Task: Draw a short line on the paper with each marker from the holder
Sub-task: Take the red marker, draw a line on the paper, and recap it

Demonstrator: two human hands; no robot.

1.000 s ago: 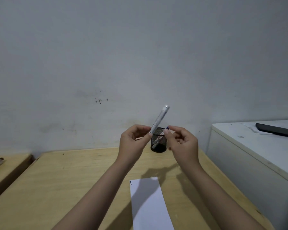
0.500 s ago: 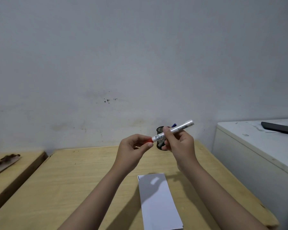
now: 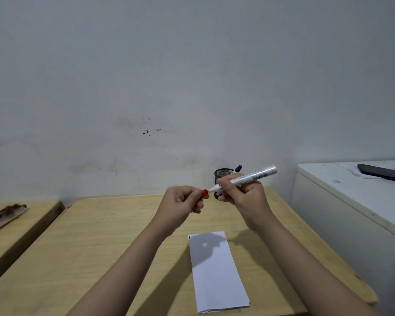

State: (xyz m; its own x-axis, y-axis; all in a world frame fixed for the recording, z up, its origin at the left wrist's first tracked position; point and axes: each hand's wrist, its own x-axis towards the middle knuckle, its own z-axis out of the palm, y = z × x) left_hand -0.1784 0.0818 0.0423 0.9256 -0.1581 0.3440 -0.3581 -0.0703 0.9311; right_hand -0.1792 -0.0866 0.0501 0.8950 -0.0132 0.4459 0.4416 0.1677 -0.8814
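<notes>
My right hand [image 3: 244, 193] grips a white marker [image 3: 252, 176] held almost level above the table, its tip pointing left. My left hand [image 3: 183, 201] pinches the marker's red cap [image 3: 205, 193], which sits just off the tip. Behind both hands stands a black mesh holder [image 3: 222, 173] with a blue-capped marker [image 3: 238, 168] sticking out of it. A white strip of paper [image 3: 217, 274] lies on the wooden table [image 3: 100, 247] below my hands, with one short dark line at its top left corner.
A white cabinet [image 3: 351, 201] stands right of the table, with a dark flat object [image 3: 383, 173] on top. A second wooden surface [image 3: 14, 229] at the left carries a brown-and-white scrap. A grey wall rises behind the table.
The marker passed from my left hand to my right and swung from upright to nearly level. My left hand took the red cap and pulled it off the tip.
</notes>
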